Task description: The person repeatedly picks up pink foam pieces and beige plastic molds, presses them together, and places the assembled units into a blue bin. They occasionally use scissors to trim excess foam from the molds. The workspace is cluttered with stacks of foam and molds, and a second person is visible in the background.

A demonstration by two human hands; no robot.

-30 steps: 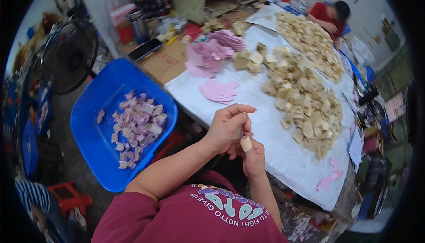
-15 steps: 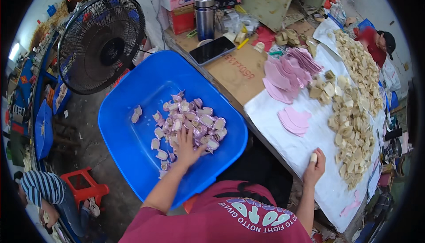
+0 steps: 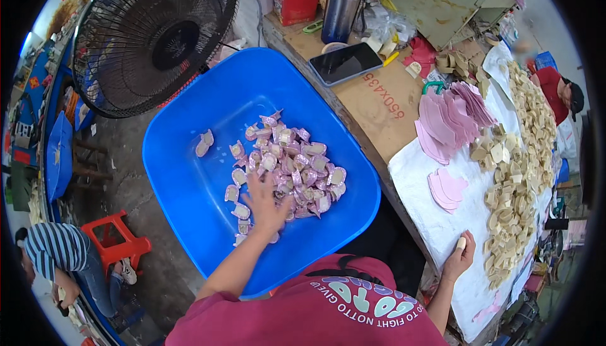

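Note:
My left hand [image 3: 265,204] is over the blue tub [image 3: 183,116], fingers spread, at the left edge of a heap of small pink-wrapped pieces [image 3: 297,163] with pale tops. It grips none of them; whether its fingertips touch a piece I cannot tell. On the right, my right hand [image 3: 459,261] is closed on a small beige block [image 3: 461,243], rounded at the end, above the edge of the white cloth [image 3: 413,185]. Near that hand lie thin curved pink cut sheets [image 3: 447,190] and a long heap of loose beige blocks [image 3: 508,213].
A black fan [image 3: 154,43] stands behind the tub. On the table's cardboard [image 3: 372,116] are a phone [image 3: 346,64], a steel flask [image 3: 343,8] and a larger stack of pink sheets [image 3: 448,119]. A person in stripes [image 3: 60,251] is beside a red stool [image 3: 120,242]; another person [image 3: 555,93] is at far right.
The whole view has shifted, moving the table rightward in it. My left hand's fingers have spread wider at the heap's edge. My right hand still holds the beige block.

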